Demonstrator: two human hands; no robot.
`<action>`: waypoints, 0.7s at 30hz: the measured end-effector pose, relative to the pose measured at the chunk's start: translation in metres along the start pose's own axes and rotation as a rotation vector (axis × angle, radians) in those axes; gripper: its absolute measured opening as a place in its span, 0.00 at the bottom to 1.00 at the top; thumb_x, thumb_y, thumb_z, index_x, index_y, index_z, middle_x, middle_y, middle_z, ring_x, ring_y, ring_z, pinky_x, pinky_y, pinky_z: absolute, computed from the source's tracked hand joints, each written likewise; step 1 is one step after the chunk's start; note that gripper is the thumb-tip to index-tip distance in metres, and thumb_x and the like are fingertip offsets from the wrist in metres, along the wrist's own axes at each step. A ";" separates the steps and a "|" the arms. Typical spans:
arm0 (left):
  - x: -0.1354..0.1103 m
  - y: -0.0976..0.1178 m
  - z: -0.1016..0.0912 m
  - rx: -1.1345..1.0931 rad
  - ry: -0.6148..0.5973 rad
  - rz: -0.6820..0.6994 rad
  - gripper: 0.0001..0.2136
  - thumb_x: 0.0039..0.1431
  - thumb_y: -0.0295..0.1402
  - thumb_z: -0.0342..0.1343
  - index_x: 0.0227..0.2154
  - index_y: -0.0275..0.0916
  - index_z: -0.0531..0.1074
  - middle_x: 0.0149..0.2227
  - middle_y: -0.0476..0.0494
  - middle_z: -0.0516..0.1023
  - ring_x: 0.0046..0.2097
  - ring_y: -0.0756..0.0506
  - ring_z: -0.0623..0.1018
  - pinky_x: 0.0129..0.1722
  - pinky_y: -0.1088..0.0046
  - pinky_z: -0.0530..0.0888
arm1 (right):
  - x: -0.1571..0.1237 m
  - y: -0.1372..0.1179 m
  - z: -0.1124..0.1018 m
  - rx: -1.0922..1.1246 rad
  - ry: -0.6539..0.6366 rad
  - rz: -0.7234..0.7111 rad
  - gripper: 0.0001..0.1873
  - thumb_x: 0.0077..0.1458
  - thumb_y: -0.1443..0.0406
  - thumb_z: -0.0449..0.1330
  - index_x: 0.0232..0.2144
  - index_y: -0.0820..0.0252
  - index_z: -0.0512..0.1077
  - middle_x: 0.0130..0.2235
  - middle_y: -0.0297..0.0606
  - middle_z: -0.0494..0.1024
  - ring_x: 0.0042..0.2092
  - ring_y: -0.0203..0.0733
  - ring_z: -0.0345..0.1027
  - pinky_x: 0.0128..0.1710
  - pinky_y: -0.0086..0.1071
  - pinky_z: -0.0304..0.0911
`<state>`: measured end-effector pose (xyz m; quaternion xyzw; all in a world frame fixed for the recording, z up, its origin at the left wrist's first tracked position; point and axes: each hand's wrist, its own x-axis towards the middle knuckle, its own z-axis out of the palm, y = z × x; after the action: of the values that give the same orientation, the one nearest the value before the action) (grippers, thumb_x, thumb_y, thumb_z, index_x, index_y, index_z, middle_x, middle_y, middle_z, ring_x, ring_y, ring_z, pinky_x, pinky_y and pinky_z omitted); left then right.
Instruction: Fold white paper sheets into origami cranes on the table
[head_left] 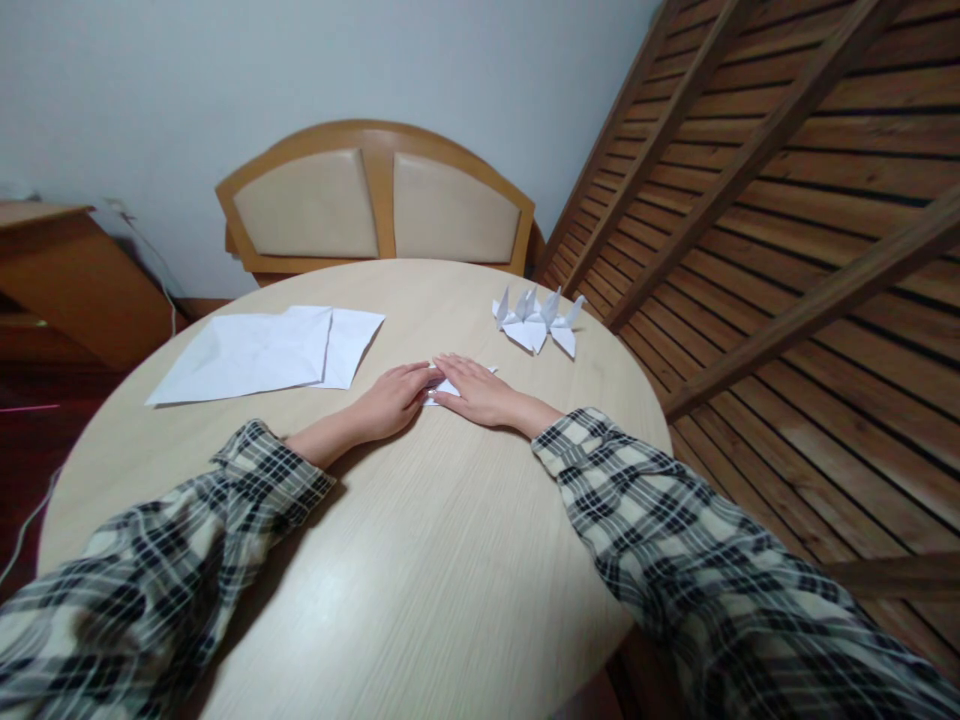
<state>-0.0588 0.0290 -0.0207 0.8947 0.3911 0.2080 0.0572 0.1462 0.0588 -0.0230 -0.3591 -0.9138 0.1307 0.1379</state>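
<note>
A small folded white paper lies on the round pale wooden table, mostly hidden under my hands. My right hand lies flat on it, fingers stretched out and pressing down. My left hand meets it from the left, fingers curled with the tips on the paper's edge. Both arms wear plaid sleeves.
Flat white paper sheets lie at the table's left. Folded paper cranes stand at the far right of the table. A wooden chair with beige pads stands behind the table. A slatted wooden frame leans at the right.
</note>
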 end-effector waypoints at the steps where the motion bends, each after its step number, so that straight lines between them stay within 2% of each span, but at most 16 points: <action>1: -0.001 0.000 0.000 0.015 -0.009 0.000 0.18 0.66 0.30 0.45 0.56 0.35 0.66 0.58 0.32 0.72 0.60 0.40 0.71 0.59 0.53 0.67 | 0.000 -0.001 0.000 -0.006 -0.007 0.012 0.39 0.64 0.45 0.45 0.67 0.62 0.53 0.69 0.50 0.53 0.71 0.51 0.43 0.69 0.49 0.42; 5: -0.003 0.000 -0.001 0.083 -0.084 -0.026 0.20 0.68 0.36 0.43 0.59 0.38 0.65 0.63 0.35 0.68 0.65 0.39 0.64 0.63 0.51 0.61 | 0.000 -0.005 -0.003 -0.026 -0.056 0.072 0.42 0.62 0.41 0.44 0.68 0.60 0.51 0.70 0.48 0.50 0.71 0.53 0.40 0.69 0.53 0.35; 12: -0.005 -0.001 -0.003 0.133 -0.200 -0.057 0.24 0.69 0.41 0.38 0.63 0.38 0.60 0.67 0.38 0.61 0.68 0.39 0.58 0.66 0.53 0.55 | -0.004 -0.014 -0.012 -0.028 -0.157 0.139 0.46 0.60 0.38 0.43 0.70 0.57 0.45 0.72 0.45 0.41 0.72 0.55 0.30 0.68 0.58 0.25; 16: -0.005 -0.002 -0.002 0.143 -0.214 -0.051 0.25 0.70 0.43 0.37 0.65 0.38 0.57 0.68 0.38 0.59 0.69 0.39 0.57 0.66 0.55 0.53 | -0.008 -0.017 -0.015 -0.016 -0.156 0.198 0.49 0.57 0.35 0.42 0.70 0.56 0.45 0.72 0.47 0.39 0.72 0.58 0.28 0.66 0.63 0.20; 21: -0.005 -0.002 -0.004 0.103 -0.210 -0.034 0.25 0.69 0.43 0.39 0.65 0.40 0.56 0.69 0.39 0.58 0.69 0.39 0.57 0.66 0.54 0.53 | -0.012 -0.017 -0.015 -0.017 -0.145 0.212 0.52 0.55 0.33 0.43 0.70 0.58 0.43 0.72 0.50 0.38 0.72 0.61 0.27 0.64 0.66 0.20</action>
<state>-0.0648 0.0270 -0.0193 0.9065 0.4085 0.0919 0.0553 0.1495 0.0406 -0.0052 -0.4445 -0.8793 0.1624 0.0537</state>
